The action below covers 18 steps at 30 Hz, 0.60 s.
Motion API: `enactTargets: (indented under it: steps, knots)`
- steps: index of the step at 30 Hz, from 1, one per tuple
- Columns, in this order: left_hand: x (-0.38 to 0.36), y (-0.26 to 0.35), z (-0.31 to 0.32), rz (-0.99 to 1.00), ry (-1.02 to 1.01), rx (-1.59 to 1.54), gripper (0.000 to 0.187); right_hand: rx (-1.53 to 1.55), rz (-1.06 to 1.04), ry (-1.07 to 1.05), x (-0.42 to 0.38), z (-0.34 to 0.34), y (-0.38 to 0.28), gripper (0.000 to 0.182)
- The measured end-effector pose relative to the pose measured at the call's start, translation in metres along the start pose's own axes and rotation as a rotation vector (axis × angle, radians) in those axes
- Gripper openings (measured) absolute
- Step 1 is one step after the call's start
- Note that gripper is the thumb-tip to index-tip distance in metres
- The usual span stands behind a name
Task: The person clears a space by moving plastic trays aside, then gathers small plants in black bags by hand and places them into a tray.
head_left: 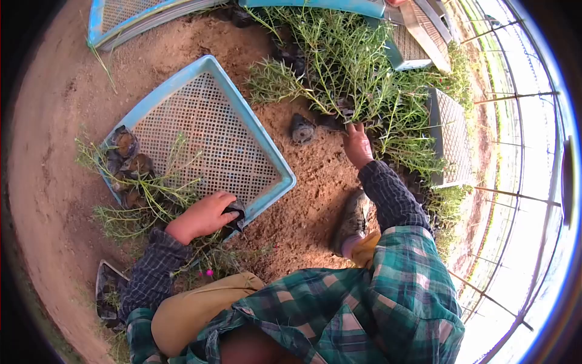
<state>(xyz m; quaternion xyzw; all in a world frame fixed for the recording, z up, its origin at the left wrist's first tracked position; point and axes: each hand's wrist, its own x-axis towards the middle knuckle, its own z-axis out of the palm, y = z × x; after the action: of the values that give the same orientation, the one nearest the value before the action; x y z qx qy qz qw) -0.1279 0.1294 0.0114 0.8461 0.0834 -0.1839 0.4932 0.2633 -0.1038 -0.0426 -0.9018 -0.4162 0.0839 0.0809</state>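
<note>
My left hand (205,216) is closed on a black-bagged seedling (236,214) at the near edge of a blue-rimmed mesh tray (245,115). Several potted seedlings (138,165) in black bags lie along the tray's left side, their green stems spread beside my left hand. My right hand (358,144) reaches to the base of a dense group of leafy green plants (357,67); its fingertips are partly hidden among the bags and stems there. A lone black bag of soil (302,128) lies on the ground between the tray and my right hand.
Another blue-edged tray (130,15) is at the top left. More mesh trays (415,36) stand at the top right, and one leans at the right (451,136). My shoe (353,221) rests on brown soil. A black container (109,294) sits at the lower left.
</note>
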Motion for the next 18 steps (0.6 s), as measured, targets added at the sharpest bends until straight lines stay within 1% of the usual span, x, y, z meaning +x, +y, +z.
enactTargets:
  steps: [1, 3, 4, 5, 7, 8, 9, 11, 12, 13, 15, 17, 18]
  knots:
    - [-0.001, 0.000, 0.001, -0.005, 0.016, -0.018, 0.044, 0.005, 0.002, 0.001, 0.004, 0.005, 0.003, 0.040]
    - [-0.001, -0.001, 0.002, -0.013, -0.001, -0.011, 0.044, -0.043, 0.016, -0.101, 0.010, 0.014, 0.006, 0.035]
    - [-0.001, -0.001, 0.003, -0.020, -0.010, -0.009, 0.045, -0.128, -0.012, -0.127, 0.013, 0.018, 0.006, 0.030]
    - [-0.001, -0.001, 0.002, -0.021, -0.011, -0.007, 0.045, -0.125, -0.011, -0.127, 0.016, 0.019, 0.007, 0.030]
    - [-0.001, 0.000, 0.001, -0.041, -0.026, -0.020, 0.045, -0.279, -0.065, -0.214, 0.023, 0.017, 0.005, 0.027]
    - [-0.001, 0.000, 0.001, -0.040, -0.024, -0.018, 0.045, -0.313, -0.141, -0.148, 0.021, 0.016, 0.003, 0.026]
    - [-0.002, 0.000, 0.001, -0.023, -0.001, -0.019, 0.045, -0.314, -0.142, -0.145, 0.019, 0.012, -0.003, 0.026]
    - [-0.002, 0.000, 0.002, -0.003, 0.021, -0.026, 0.045, -0.190, -0.022, -0.012, 0.013, 0.002, -0.019, 0.027]
    - [-0.002, -0.001, 0.003, -0.004, 0.018, -0.028, 0.045, -0.204, 0.058, -0.091, 0.010, -0.001, -0.024, 0.030]
    - [-0.002, -0.001, 0.003, -0.006, 0.018, -0.029, 0.044, -0.208, 0.056, -0.089, 0.008, 0.001, -0.021, 0.030]
    - [-0.001, -0.001, 0.002, 0.000, 0.021, -0.023, 0.044, -0.267, 0.130, -0.051, 0.005, 0.005, -0.016, 0.030]
    - [-0.004, -0.002, 0.001, 0.002, 0.014, -0.016, 0.044, -0.279, 0.185, -0.164, 0.004, 0.000, -0.010, 0.029]
    - [-0.006, -0.002, 0.003, 0.025, 0.046, 0.013, 0.045, -0.264, 0.202, -0.133, 0.002, 0.002, -0.010, 0.029]
